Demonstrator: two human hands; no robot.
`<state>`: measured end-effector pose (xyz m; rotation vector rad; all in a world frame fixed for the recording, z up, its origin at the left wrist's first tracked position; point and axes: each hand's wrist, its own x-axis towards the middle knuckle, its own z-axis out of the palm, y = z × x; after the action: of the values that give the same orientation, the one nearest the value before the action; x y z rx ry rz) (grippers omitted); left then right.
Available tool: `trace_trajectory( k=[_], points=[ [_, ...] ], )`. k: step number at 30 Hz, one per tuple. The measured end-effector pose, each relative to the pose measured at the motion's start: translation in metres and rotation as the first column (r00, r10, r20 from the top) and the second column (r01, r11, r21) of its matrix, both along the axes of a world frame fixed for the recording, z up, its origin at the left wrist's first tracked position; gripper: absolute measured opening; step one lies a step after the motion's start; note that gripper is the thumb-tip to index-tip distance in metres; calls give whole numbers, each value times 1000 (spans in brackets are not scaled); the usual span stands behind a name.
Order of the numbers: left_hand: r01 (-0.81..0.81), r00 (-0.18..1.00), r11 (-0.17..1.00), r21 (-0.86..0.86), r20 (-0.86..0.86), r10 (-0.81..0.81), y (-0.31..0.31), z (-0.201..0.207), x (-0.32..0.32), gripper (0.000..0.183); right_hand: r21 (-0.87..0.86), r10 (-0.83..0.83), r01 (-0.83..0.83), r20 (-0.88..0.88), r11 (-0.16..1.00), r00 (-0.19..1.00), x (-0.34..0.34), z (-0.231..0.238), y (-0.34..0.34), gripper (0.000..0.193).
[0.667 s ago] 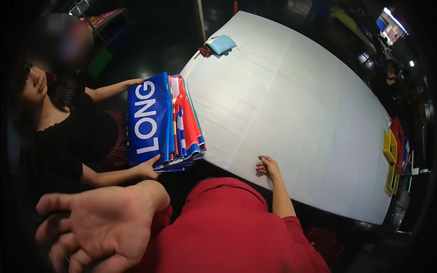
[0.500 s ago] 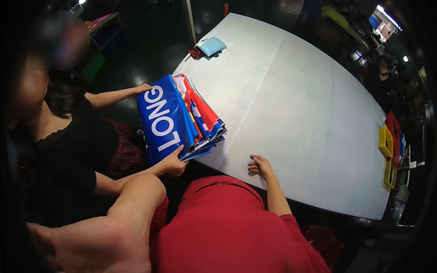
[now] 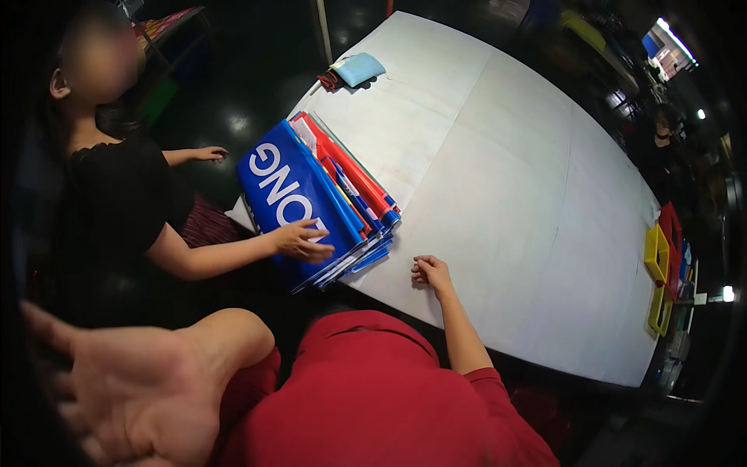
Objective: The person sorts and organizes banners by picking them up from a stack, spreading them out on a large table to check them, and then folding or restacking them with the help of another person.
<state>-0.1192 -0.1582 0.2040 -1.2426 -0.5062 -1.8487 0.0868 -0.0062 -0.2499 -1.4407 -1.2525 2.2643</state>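
Note:
My left hand [image 3: 148, 393] is raised close to the camera at the lower left, palm showing and fingers spread, holding nothing. Resting on the white tabletop [image 3: 498, 202] near its front edge is my right hand [image 3: 430, 272], its fingers loosely bent and slightly apart with nothing in them. To the left of it lies a thick stack of folded printed plastic sheets [image 3: 284, 187], blue on top with red, white and yellow layers at the side. A co-worker's hand [image 3: 303, 240] hovers over or touches the stack's near part; the co-worker's other hand [image 3: 212, 153] is apart from it.
A light blue pouch [image 3: 358, 69] lies at the table's far left corner beside a dark red item. Yellow trays [image 3: 656, 253] and a red tray [image 3: 671, 222] stand along the right edge. The co-worker in black stands at the left; another person [image 3: 661, 140] is at the far right.
The co-worker has let go of the stack with the far hand and opened the near one. The stack sits farther onto the table. My left hand has turned up and spread its fingers.

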Motion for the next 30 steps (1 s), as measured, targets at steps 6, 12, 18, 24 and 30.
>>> trace_trajectory(
  k=[6, 12, 18, 24, 30],
  points=[
    [249, 682, 662, -707, 613, 398, 39, -237, -99, 32, 536, -45, 8, 55, 844, 997, -79, 7, 86, 22],
    [555, 158, 300, -776, 452, 878, -12, -448, -168, 39, 652, 65, -353, 422, 671, 904, -156, 7, 131, 46],
    [647, 184, 7, -763, 165, 969, 15, -447, -178, 53, 473, 179, -497, 568, 728, 803, -212, 23, 146, 62],
    [828, 0, 258, -498, 460, 888, 18, -441, -188, 59, -153, 528, -508, 149, 848, 836, -218, 47, 148, 87],
    [877, 38, 241, -417, 559, 828, 25, -427, -188, 67, 10, 579, -583, 104, 813, 809, -222, 66, 129, 76]
  ],
)
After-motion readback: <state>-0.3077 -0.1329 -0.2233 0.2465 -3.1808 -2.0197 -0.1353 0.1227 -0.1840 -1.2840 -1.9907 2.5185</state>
